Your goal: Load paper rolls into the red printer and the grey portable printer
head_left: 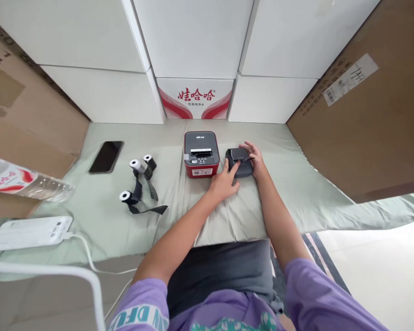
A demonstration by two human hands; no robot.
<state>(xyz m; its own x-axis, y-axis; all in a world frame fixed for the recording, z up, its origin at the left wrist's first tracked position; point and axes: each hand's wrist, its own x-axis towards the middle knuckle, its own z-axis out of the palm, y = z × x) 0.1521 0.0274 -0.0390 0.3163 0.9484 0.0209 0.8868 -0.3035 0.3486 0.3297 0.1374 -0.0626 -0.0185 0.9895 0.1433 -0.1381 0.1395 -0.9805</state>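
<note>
A small dark grey printer-like device (243, 171) lies on the cloth-covered surface, between both hands. My left hand (223, 183) reaches in from its front left, with one finger on its left side and another on its top. My right hand (256, 161) curls around the back right side, thumb near the top part. Just left of the device stands a larger red and black receipt printer (202, 154), upright, with a paper slot on top. My left wrist passes close to its front right corner. Fingers cover part of the small device.
Several small rolls of dark-backed paper (137, 164) stand at left, some with loose tails. A phone (106, 157) lies behind them. A water bottle (24, 179), a white power strip (29, 233) and its cable are far left. Cardboard boxes (369, 105) flank both sides; white boxes (193, 39) form the back.
</note>
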